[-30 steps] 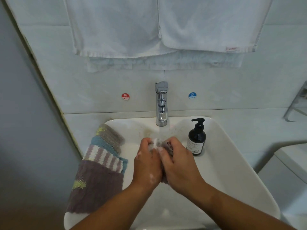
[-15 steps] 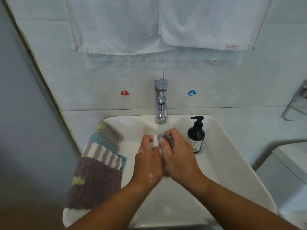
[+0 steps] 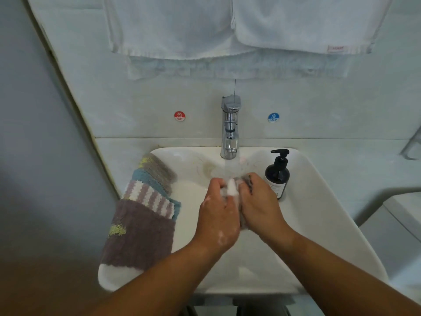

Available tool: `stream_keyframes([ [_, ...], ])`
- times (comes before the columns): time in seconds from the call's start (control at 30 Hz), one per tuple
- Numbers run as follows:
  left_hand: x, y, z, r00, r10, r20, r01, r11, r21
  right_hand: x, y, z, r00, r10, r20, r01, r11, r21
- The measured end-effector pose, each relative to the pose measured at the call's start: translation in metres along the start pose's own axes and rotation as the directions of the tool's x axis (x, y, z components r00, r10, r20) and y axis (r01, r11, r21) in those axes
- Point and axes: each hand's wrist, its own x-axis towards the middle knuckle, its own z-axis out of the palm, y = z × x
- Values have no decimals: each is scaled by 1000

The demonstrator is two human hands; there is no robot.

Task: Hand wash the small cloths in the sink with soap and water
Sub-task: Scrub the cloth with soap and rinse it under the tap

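Note:
Over the white sink (image 3: 319,224), my left hand (image 3: 217,215) and my right hand (image 3: 259,206) press together around a small grey cloth (image 3: 247,180). Both grip it, and white foam shows between the fingers and on the back of my left hand. Most of the cloth is hidden between the palms. Water runs from the chrome tap (image 3: 230,128) just beyond my fingers. Several small cloths (image 3: 145,213), brown, striped, blue and grey, lie overlapped on the sink's left rim.
A dark soap pump bottle (image 3: 277,176) stands on the sink's right side, close to my right hand. White towels (image 3: 227,26) hang on the wall above. Red hot and blue cold stickers flank the tap. A white toilet tank (image 3: 401,220) sits at the right.
My hands stay pressed on the cloth and have shifted slightly as they rub it. The view has moved a little; the rest is as before.

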Motion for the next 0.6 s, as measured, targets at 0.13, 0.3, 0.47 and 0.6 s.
stream_keyframes([
  [0.13,17,3,-9,998,18,-57,-18,1000,-12,-19,4,3,990,0,142,10,998,-69],
  [0.3,10,1,-4,997,-70,24,72,996,-50,-16,-15,-5,990,-142,-7,142,987,69],
  [0.47,6,8,-4,999,-8,-38,5,998,-67,-11,-1,2,997,39,66,-40,999,27],
  [0.6,20,9,-12,990,-46,-130,33,994,-103,-33,-8,7,992,-53,117,40,992,116],
])
